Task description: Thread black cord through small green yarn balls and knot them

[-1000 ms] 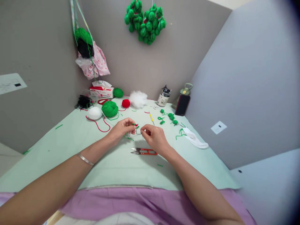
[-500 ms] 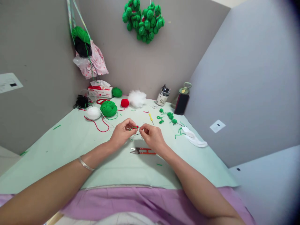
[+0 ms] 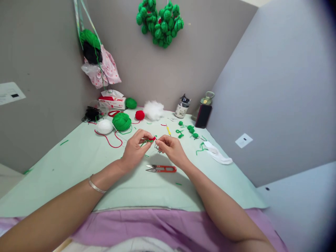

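Observation:
My left hand (image 3: 135,146) pinches a small red and green crocheted piece (image 3: 153,139) between thumb and fingertips. Close against it, my right hand (image 3: 170,147) is closed in a pinch at the piece's right side. Dark yarn (image 3: 158,148) hangs in loose loops below those right fingertips; whether a needle is in them is too small to tell. Below both hands, orange-handled thread snips (image 3: 161,169) lie on the table, blades pointing left. A yellow-handled crochet hook (image 3: 168,131) rests just beyond my right hand.
Green (image 3: 121,121), white (image 3: 104,126) and red yarn balls (image 3: 140,115) stand at the back left, near white stuffing (image 3: 154,110). Small green crocheted pieces (image 3: 191,130) lie back right, before a phone (image 3: 203,116) and a cup (image 3: 182,109). A white cloth (image 3: 217,154) is at the right.
Both hands have shifted slightly up, the red part of the piece showing more between them. The snips' handle, partly covered before, is now in full view.

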Action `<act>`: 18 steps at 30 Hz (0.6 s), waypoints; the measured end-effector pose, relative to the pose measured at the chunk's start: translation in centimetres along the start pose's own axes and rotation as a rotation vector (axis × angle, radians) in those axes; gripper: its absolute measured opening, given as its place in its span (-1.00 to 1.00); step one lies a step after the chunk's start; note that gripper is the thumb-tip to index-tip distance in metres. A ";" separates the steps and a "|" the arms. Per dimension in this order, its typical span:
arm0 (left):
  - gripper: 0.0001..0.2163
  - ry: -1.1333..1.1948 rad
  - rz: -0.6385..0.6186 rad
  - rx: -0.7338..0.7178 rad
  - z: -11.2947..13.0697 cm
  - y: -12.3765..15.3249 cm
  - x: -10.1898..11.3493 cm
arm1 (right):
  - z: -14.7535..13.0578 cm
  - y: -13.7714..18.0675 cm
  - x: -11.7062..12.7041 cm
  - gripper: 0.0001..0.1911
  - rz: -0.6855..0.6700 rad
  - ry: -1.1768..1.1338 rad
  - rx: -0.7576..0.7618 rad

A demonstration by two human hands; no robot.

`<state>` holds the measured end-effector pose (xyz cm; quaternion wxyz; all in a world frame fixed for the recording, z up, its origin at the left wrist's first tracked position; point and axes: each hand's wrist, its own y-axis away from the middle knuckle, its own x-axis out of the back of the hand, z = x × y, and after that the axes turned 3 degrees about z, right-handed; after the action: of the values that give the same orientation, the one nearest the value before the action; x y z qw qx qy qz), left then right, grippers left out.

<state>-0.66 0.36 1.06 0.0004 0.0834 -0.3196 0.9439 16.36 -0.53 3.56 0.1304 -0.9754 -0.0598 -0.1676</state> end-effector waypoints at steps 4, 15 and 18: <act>-0.87 -0.067 0.015 -0.138 -0.1 -0.2 0.5 | -0.2 0.1 0.2 -0.80 -0.094 -0.093 -0.014; -0.93 0.168 -0.152 0.102 -0.1 0.2 -0.1 | 0.6 -1.1 2.1 -0.65 -0.040 -0.072 0.019; -0.95 0.177 -0.184 0.063 0.0 0.1 -0.1 | 0.8 -1.2 2.6 -0.71 -0.025 -0.111 -0.029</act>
<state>-0.57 0.26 0.97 0.1126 0.0285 -0.2795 0.9531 18.81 1.06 4.04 0.1107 -0.9841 -0.0765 -0.1155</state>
